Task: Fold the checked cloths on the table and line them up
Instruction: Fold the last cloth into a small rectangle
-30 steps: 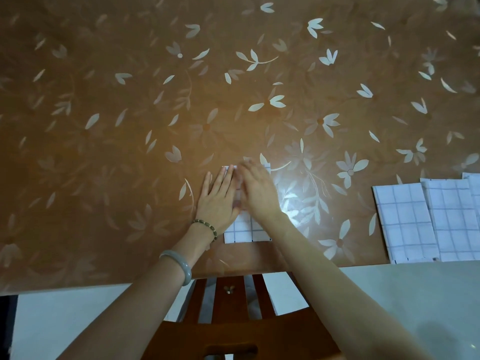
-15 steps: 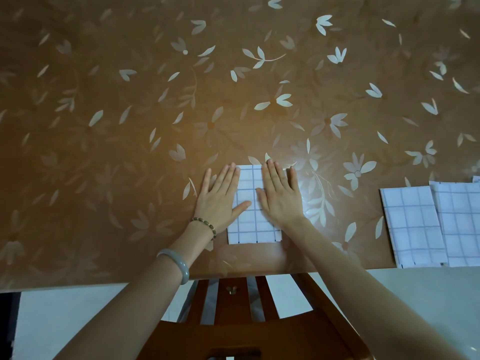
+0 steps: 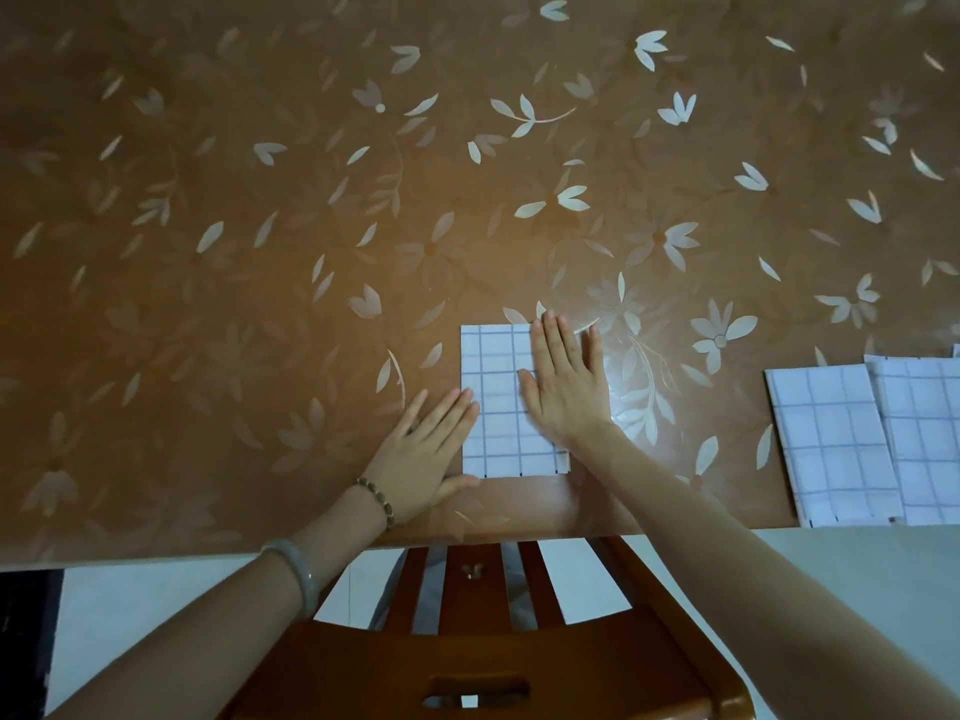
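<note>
Cloth (image 3: 496, 407) sits folded at the table (image 3: 260, 252) near edge, long axis pointing away, with the right hand (image 3: 563, 392) flat on its right half, fingers straight. Left hand (image 3: 423, 449) also lies flat, fingertips at its left edge. The finished cloths (image 3: 831, 444) are well off to the right, so I'd guess the right hand does the sliding.

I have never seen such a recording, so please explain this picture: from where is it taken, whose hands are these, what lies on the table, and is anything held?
No machine here: a person works with bare hands. The camera sits on the person's head and looks forward and down, so both arms enter from below. The left hand lies flat at the left edge of a folded checked cloth; the right hand rests flat on its right part. Neither grips anything. The cloth lies near the front edge of a table with a brown flowered cover. To the right lie a second cloth and a third cloth, folded, side by side. Below stands a wooden chair.
</note>
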A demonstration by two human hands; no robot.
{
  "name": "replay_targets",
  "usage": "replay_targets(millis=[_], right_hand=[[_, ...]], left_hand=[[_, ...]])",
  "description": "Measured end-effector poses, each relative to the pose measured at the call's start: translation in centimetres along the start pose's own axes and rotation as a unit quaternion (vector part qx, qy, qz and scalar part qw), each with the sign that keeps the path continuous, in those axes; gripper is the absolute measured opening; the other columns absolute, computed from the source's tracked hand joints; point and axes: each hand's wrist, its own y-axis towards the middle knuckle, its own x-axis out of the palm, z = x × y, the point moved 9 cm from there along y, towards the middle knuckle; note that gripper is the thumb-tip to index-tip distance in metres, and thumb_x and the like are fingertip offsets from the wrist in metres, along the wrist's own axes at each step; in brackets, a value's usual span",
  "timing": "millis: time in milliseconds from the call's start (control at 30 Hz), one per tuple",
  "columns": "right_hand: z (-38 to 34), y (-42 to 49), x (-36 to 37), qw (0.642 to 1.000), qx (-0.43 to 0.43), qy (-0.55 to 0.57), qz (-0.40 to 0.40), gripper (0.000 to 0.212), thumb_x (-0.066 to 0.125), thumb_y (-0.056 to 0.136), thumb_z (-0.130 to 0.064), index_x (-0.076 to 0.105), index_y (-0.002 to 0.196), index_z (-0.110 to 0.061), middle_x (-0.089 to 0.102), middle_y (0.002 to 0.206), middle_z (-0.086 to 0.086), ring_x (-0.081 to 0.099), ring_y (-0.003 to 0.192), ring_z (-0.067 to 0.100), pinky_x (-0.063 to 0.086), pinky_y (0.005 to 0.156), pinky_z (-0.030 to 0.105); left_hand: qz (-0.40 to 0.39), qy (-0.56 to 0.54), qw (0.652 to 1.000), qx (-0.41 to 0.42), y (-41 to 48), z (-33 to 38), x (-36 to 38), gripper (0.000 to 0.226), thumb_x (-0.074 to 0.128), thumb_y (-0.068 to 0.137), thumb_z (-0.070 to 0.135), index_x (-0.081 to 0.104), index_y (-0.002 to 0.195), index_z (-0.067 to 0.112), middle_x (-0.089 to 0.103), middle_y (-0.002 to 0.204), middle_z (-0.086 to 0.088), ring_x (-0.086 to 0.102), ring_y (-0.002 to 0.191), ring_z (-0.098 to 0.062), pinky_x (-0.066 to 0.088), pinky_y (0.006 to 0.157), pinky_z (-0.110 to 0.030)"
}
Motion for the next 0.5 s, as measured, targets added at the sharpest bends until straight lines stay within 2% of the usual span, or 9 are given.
replay_targets(millis=[100, 200, 333, 433, 500], right_hand=[[-0.1, 0.0, -0.1, 1.0, 0.0, -0.003, -0.002, 0.063, 0.023, 0.094, -0.037, 0.031, 0.146, -0.001, 0.03, 0.153, 0.015, 0.025, 0.143, 0.028, -0.003, 0.116, 0.046], [-0.2, 0.0, 0.0, 1.0, -0.002, -0.003, -0.011, 0.063, 0.023, 0.094, -0.037, 0.029, 0.146, -0.001, 0.028, 0.154, 0.015, 0.023, 0.144, 0.028, -0.003, 0.116, 0.047], [-0.1, 0.0, 0.1, 1.0, 0.0, -0.013, -0.013, 0.063, 0.023, 0.095, -0.037, 0.029, 0.147, -0.001, 0.029, 0.154, 0.014, 0.023, 0.144, 0.027, -0.001, 0.116, 0.048], [-0.2, -0.1, 0.1, 1.0, -0.001, -0.015, -0.012, 0.063, 0.022, 0.095, -0.037, 0.028, 0.147, -0.001, 0.028, 0.154, 0.015, 0.024, 0.144, 0.028, 0.003, 0.116, 0.05], [-0.2, -0.1, 0.0, 1.0, 0.0, -0.015, -0.009, 0.064, 0.021, 0.095, -0.037, 0.027, 0.147, -0.002, 0.026, 0.155, 0.014, 0.022, 0.144, 0.027, 0.005, 0.116, 0.051]], left_hand=[[-0.002, -0.01, 1.0, 0.005, -0.8, 0.3, -0.4, 0.08, 0.013, 0.094, 0.064, 0.023, 0.148, 0.006, 0.027, 0.154, -0.011, 0.019, 0.145, -0.025, 0.015, 0.115, -0.051], [0.041, -0.046, 0.998, -0.008, -0.4, -0.2, -2.6, 0.079, 0.015, 0.095, 0.064, 0.026, 0.148, 0.006, 0.024, 0.155, -0.008, 0.014, 0.146, -0.022, 0.011, 0.116, -0.048], [0.062, -0.061, 0.993, -0.082, 4.1, -1.6, -5.4, 0.075, 0.005, 0.097, 0.059, 0.015, 0.149, 0.006, 0.012, 0.156, -0.008, 0.008, 0.146, -0.018, 0.003, 0.118, -0.042], [0.029, -0.032, 0.996, -0.075, 7.2, -1.7, -4.6, 0.082, -0.004, 0.091, 0.064, 0.003, 0.151, 0.009, 0.002, 0.159, -0.007, 0.001, 0.148, -0.017, -0.004, 0.12, -0.041], [0.02, -0.013, 0.997, -0.067, 7.8, -1.9, -3.9, 0.083, -0.004, 0.09, 0.067, -0.003, 0.151, 0.012, -0.001, 0.16, -0.005, -0.002, 0.148, -0.016, -0.004, 0.119, -0.042]])
